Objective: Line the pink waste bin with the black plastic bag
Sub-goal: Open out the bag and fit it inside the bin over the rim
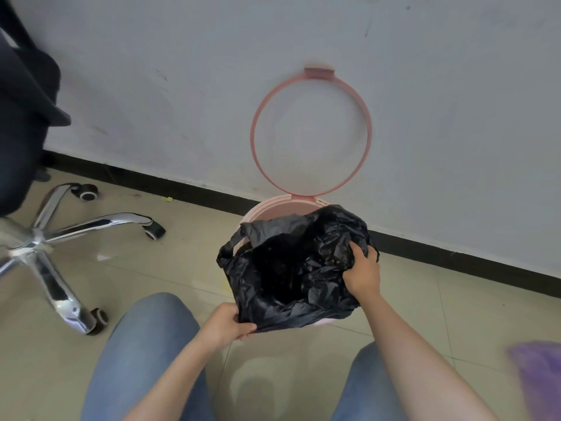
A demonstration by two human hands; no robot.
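The black bag (291, 268) was held open over the pink bin (274, 209) on the floor, gripped by the left hand (229, 325) at the near edge and the right hand (362, 273) at the right. The ring (311, 132) was flipped up. The mouth should be folded evenly over the rim, probably before the ring is lowered.

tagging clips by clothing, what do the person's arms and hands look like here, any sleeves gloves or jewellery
Both forearms are bare, with no sleeves showing as far up as the frame reaches. The left hand and right hand are ungloved. No watch, bracelet or ring is visible on the parts that show. Below the arms, the legs wear light blue jeans.
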